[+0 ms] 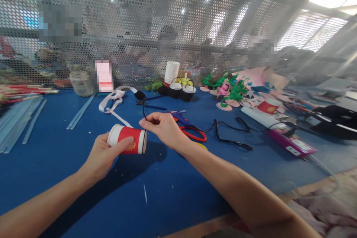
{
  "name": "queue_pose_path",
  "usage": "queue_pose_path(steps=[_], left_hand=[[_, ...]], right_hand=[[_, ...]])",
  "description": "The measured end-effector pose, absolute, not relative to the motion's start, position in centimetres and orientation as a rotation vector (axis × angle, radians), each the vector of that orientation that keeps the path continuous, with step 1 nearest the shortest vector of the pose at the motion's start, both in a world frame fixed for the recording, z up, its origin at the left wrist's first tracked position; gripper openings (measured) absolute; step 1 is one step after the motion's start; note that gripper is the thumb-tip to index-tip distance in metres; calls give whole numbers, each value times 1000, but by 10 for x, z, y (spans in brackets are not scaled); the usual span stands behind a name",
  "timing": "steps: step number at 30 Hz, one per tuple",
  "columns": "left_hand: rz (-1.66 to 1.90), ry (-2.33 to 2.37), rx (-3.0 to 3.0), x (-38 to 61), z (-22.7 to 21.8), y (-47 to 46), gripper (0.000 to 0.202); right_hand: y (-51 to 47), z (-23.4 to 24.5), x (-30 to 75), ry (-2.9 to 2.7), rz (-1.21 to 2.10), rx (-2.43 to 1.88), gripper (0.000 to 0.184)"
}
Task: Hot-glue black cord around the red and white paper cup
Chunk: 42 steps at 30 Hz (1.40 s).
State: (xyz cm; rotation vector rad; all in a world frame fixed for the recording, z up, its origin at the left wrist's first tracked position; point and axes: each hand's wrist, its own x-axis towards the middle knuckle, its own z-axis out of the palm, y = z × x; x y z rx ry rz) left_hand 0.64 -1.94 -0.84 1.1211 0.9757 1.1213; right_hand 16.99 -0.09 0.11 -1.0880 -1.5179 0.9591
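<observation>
My left hand point(102, 156) grips a red and white paper cup point(134, 135) that lies on its side above the table, its base turned to the right. Black yarn point(144, 111) runs along the edge of that base and up to a small black ball of yarn point(140, 95) on the table. Just beside the base, my right hand point(161, 126) pinches the yarn between thumb and fingers. Behind the right hand lie red-handled scissors point(195, 134) and a blue glue gun point(181, 118), both partly covered by it.
Two black-wrapped cups point(187, 93) and a stack of white cups point(172, 70) stand at the back. White ribbon point(106, 104) curls behind the left hand. Glue sticks point(21, 119) lie left. Green paper pieces point(237, 91), a purple power strip point(291, 143) and a black cord point(234, 141) are right.
</observation>
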Motion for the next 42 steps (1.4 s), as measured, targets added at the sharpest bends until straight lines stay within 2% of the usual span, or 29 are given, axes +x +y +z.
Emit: queue_pose_path(steps=[8,24,36,42], left_hand=[[1132,973,1092,8,-3,-21,15],[1153,965,1069,8,-2,-22,13],[1175,995,1089,8,-2,-22,10],[1181,957,1043,9,1,-24,13]], right_hand=[[-2,1,168,-1478,1020,-1097,16],[-1,-7,164,-1329,1144,-1074,20],[-1,-6,162,-1285,1203,-1064,16],[2,-12,164,-1344,1145,-1151,27]])
